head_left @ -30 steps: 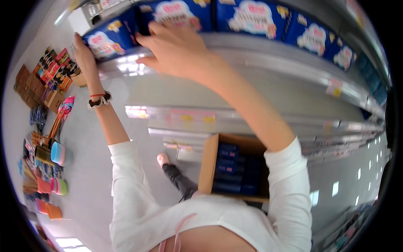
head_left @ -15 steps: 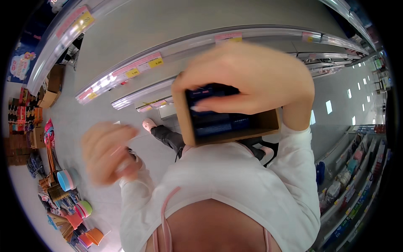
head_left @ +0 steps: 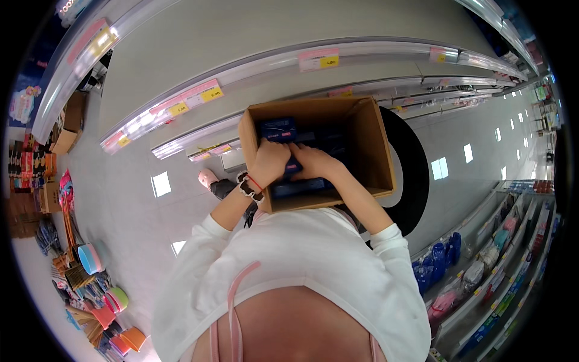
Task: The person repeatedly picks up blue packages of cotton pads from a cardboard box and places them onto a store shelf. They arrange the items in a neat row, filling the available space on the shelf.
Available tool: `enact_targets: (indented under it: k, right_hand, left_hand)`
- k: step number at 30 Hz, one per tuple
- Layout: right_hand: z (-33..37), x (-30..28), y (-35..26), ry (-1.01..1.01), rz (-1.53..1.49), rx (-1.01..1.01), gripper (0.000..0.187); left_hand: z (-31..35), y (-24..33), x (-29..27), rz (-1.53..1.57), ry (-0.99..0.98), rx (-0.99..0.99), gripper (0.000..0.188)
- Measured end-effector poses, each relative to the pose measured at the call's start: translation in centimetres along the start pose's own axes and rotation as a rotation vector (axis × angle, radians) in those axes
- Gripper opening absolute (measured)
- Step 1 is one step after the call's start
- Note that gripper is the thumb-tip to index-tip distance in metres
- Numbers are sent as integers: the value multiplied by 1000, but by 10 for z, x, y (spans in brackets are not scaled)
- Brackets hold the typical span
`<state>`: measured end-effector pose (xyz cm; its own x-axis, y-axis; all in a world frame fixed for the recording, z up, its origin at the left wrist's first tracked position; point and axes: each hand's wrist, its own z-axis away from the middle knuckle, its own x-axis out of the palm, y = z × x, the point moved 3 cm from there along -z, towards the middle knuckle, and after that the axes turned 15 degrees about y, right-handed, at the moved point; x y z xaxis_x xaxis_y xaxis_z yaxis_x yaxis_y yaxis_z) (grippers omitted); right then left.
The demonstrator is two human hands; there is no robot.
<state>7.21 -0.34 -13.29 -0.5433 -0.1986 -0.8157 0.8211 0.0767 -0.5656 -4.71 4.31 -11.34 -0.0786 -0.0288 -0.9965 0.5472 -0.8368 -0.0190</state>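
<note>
A brown cardboard box (head_left: 374,142) stands open in front of me, with several small dark-blue packs (head_left: 279,128) inside. Both my hands reach down into its left half. My left hand (head_left: 271,160), with a scrunchie and a red string at its wrist, closes on a blue pack (head_left: 294,165) between the hands. My right hand (head_left: 316,161) grips the same pack from the other side, its fingertips close to the left hand's. The hands partly cover the pack, and the packs beneath are half hidden.
Shelves (head_left: 241,60) with clear price-tag rails span the far side. A large black ring (head_left: 416,175) curves behind the box's right side. Goods shelves (head_left: 482,289) stand at lower right; colourful buckets (head_left: 91,258) and cartons (head_left: 69,123) are along the left.
My left hand has come in from the left, outside the box, to the packs. My right hand has dropped from above the box down into it, and its inside shows more.
</note>
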Motion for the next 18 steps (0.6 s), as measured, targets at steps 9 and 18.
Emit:
enact_targets:
  k: [9, 18]
  right_hand:
    - [-4, -32, 16, 158, -89, -88, 71]
    - [9, -82, 30, 384, -479, 63, 56]
  left_hand:
    - [-11, 1, -25, 300, 200, -64, 58]
    - [-10, -10, -56, 869, 650, -260, 68]
